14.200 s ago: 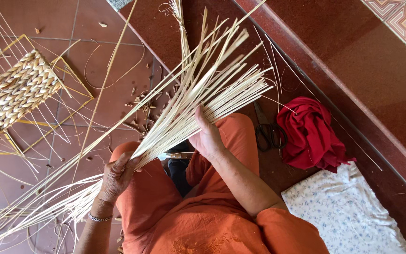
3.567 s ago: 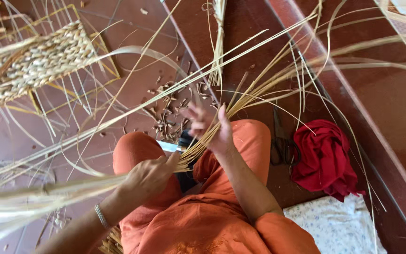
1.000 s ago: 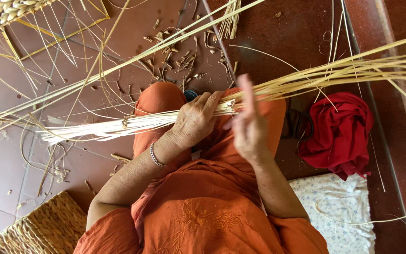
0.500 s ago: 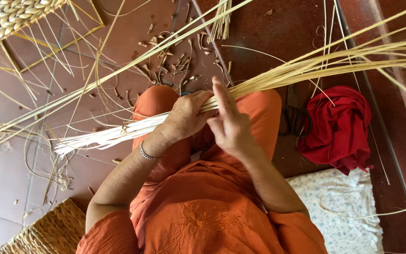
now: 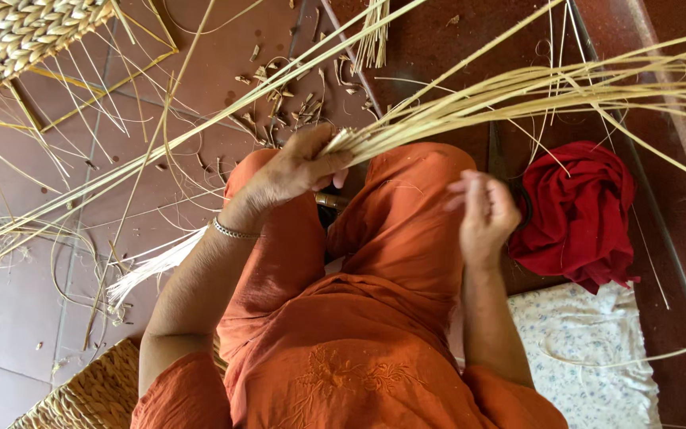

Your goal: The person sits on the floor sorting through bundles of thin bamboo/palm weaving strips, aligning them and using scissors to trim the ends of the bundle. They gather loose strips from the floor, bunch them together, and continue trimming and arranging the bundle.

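Observation:
My left hand (image 5: 291, 171) is closed around a thick bundle of pale cane strips (image 5: 518, 87), gripping it above my orange-clad knees. The strips fan out to the upper right, and their cut ends trail down to the lower left behind my forearm. My right hand (image 5: 482, 214) hovers over my right thigh, free of the bundle, with loosely curled fingers and nothing in it. A thin bangle sits on my left wrist.
A partly woven cane piece (image 5: 25, 36) with loose stakes lies at the top left. Another woven basket edge (image 5: 81, 393) shows at the bottom left. A red cloth (image 5: 581, 210) and a flowered white cushion (image 5: 589, 357) lie to the right. Cane scraps (image 5: 287, 103) litter the reddish floor.
My right hand has let go of the strips and dropped back toward my thigh. The bundle has swung so its tail points further down to the left.

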The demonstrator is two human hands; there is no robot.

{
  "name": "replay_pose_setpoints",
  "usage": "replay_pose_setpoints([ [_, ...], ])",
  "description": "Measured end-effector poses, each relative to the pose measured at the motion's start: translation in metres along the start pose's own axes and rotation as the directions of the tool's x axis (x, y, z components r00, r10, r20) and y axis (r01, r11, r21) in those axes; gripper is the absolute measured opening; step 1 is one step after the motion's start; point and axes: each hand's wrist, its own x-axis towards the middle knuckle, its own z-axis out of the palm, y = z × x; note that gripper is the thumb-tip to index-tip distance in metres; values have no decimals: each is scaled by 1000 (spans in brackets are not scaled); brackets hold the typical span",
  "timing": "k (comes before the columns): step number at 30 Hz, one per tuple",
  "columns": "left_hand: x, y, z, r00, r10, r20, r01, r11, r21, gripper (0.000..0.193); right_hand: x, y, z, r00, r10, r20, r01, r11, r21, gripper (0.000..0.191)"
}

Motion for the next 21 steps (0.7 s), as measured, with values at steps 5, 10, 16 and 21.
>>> replay_pose_setpoints([
  [5,9,0,2,995,-90,-49,82,986,-144,17,19,92,-61,974,-227,-2,182,786,-591,11],
  [10,13,1,2,991,-97,-89,84,987,-133,18,9,142,-80,953,-285,105,244,512,-824,45],
  [16,6,10,-1,983,-165,-77,142,960,-239,17,19,152,-91,998,-2,59,50,538,-841,55],
  [21,4,15,-4,987,-149,-62,125,950,-286,18,14,138,-110,997,42,-67,-78,672,-736,46],
])
